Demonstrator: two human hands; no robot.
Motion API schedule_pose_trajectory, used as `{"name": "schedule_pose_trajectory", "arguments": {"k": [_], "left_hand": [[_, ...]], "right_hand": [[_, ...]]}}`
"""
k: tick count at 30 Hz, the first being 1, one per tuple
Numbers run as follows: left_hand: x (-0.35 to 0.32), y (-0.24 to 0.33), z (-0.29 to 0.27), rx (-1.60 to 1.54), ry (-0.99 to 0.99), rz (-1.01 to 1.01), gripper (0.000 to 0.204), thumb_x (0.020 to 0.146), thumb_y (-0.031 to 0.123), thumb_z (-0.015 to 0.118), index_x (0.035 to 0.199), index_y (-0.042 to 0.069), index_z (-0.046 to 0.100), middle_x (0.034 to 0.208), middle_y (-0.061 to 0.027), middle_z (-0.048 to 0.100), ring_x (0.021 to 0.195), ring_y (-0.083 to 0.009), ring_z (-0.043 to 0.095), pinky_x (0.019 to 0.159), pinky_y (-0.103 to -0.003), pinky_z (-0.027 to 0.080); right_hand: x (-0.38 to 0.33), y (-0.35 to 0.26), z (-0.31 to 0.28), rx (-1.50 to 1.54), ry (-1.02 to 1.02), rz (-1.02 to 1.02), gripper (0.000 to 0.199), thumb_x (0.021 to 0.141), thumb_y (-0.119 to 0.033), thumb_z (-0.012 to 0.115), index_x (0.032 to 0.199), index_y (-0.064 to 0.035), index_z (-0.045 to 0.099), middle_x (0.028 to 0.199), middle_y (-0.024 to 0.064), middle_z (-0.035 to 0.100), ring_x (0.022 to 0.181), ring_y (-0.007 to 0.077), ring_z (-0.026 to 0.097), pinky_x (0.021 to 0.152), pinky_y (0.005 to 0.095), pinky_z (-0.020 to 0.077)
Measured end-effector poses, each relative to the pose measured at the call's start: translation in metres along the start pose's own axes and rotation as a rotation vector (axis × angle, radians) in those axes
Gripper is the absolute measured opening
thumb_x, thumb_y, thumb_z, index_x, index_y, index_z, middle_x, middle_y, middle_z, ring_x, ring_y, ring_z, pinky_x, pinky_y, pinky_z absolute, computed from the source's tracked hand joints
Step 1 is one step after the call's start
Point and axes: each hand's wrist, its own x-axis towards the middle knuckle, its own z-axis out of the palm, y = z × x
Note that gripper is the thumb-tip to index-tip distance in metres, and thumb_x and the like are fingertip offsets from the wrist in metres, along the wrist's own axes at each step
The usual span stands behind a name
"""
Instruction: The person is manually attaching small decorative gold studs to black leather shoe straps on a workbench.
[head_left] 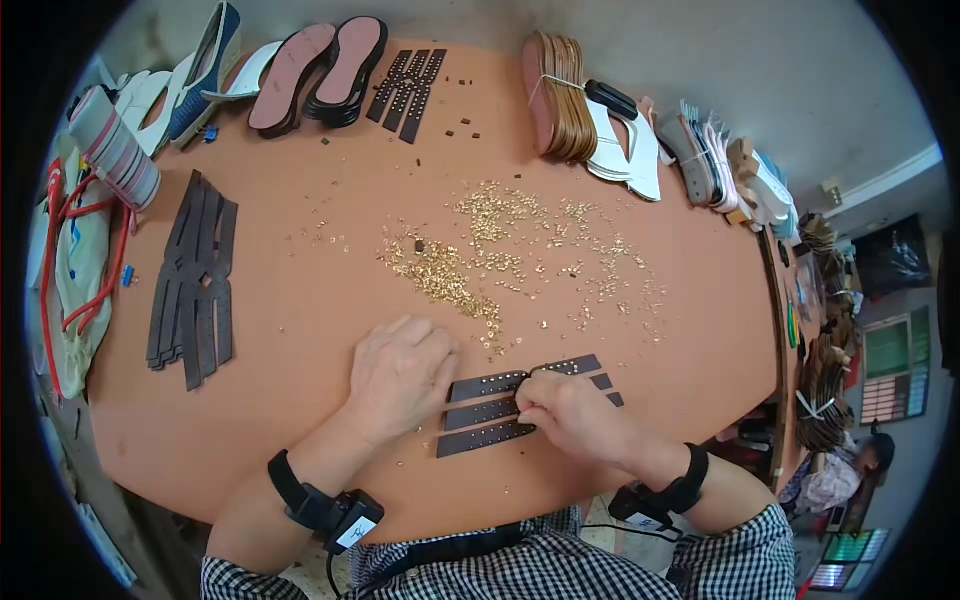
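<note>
A dark brown strappy sandal upper [487,410] lies at the table's near side, its straps dotted with rows of small gold studs. Over its middle is my right hand [575,412], fingers curled and pinched at the straps, covering the centre. My left hand [403,370] rests just left of the upper, closed with fingers curled down; its fingertips are hidden, and I cannot make out what they hold. Beyond it spreads a loose pile of tiny gold studs [445,280], with a thinner scatter [620,270] to the right.
Plain dark uppers [195,285] are stacked at left, a studded upper [408,90] at the back. Pink-topped soles [350,70], a tied bundle of soles [560,100] and a striped cylinder [115,150] line the table's edges. A person [835,475] is far right.
</note>
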Motion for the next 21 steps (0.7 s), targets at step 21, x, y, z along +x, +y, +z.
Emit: {"name": "schedule_pose_trajectory", "arguments": {"k": [21], "left_hand": [[-0.002, 0.002, -0.003, 0.085, 0.003, 0.02, 0.005, 0.075, 0.013, 0.064, 0.074, 0.009, 0.06, 0.069, -0.007, 0.055, 0.069, -0.0267, 0.057, 0.06, -0.038, 0.045]], "right_hand": [[-0.013, 0.004, -0.003, 0.363, -0.018, 0.198, 0.014, 0.092, -0.01, 0.052, 0.097, 0.0006, 0.058, 0.087, 0.011, 0.055, 0.061, 0.0163, 0.058, 0.058, 0.0288, 0.0489]]}}
